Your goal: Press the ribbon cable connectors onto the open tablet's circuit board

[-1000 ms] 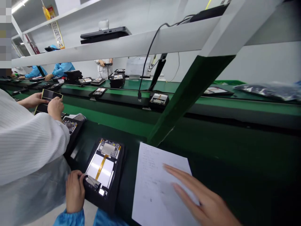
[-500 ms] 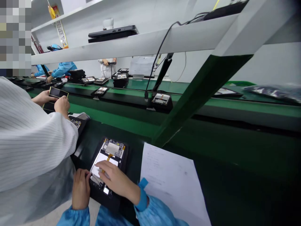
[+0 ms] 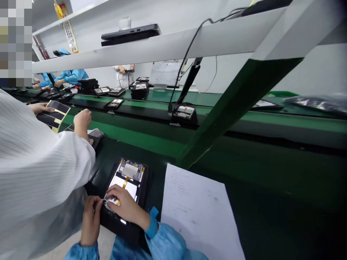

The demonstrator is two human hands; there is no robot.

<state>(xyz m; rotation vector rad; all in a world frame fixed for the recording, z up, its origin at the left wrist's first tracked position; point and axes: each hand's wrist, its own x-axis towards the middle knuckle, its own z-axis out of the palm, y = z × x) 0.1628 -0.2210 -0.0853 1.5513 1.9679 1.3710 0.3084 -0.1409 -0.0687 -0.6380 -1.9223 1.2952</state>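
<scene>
Left hand: grips the near left edge of the opened tablet, fingers curled onto its frame.
Right hand: lies on the tablet's near end, fingertips pressed down on the white panel beside the orange flex cable; it pinches nothing that can be made out.
Hands together: close side by side, almost touching, both on the same end of the tablet.
Opened tablet: one, back cover off, seated in a black fixture tray on the dark green bench, just in front of the person; circuit board and metal shield at its far end.
Paper sheet: one, white, flat just right of the tray; faint handwriting, too small to read.
Co-worker: white striped sleeve at left; one hand is a fist over another tray, the other rests by a black, yellow-edged panel.
Conveyor: green belt beyond the bench, carrying at least four more trays with tablets.
Cable: one black lead hangs from the white shelf toward a tray.
Shelf top: one dark tablet lying flat.
Far workers: two in blue coats, one in white.
Wall sign: yellow banner, its print illegible.
</scene>
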